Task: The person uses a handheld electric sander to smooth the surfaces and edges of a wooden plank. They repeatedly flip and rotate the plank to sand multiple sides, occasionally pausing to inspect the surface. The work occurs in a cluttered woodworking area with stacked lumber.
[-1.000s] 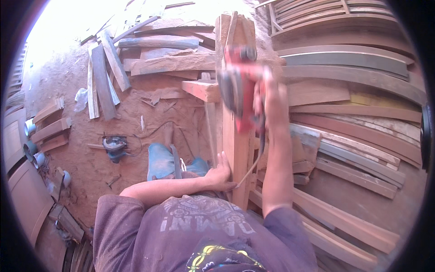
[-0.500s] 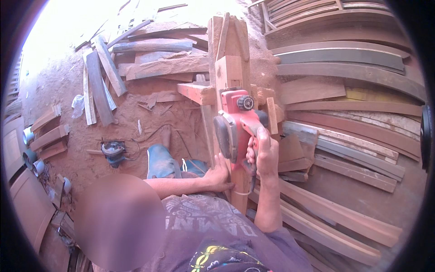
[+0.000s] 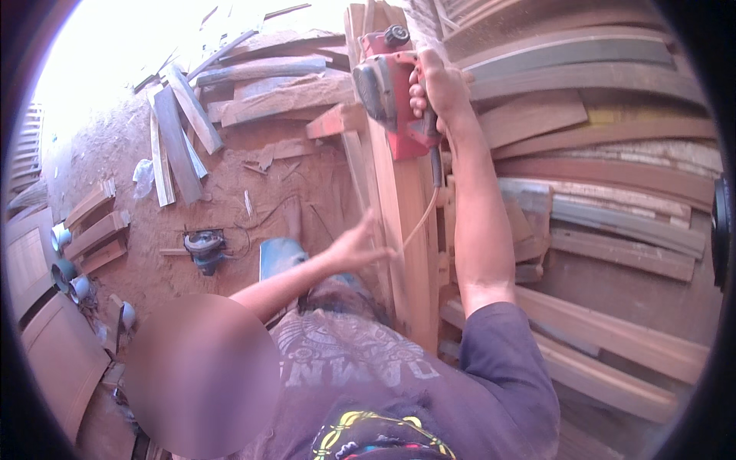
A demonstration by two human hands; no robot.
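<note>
My right hand [image 3: 443, 88] is wrapped round the rear handle of a red and black electric planer [image 3: 399, 96]. The planer rests on a long wooden beam [image 3: 410, 230] near its far end, and a freshly planed, lighter face shows behind the tool. From the handle a cord [image 3: 422, 222] trails back over the beam. My left hand [image 3: 359, 249] is beside the beam's left edge, fingers spread and slightly blurred, holding nothing. Whether its fingertips touch the wood I cannot tell.
A red-ended crosspiece [image 3: 328, 123] juts left from under the beam. Stacked boards [image 3: 598, 172] fill the right side; loose planks [image 3: 178, 138] lie at the far left. On the dusty floor sits another power tool [image 3: 205, 249], near a blue sandal [image 3: 280, 257].
The planer has slid away from me along the beam, with my right arm stretched out after it. My left hand has come off the beam's side and spread its fingers.
</note>
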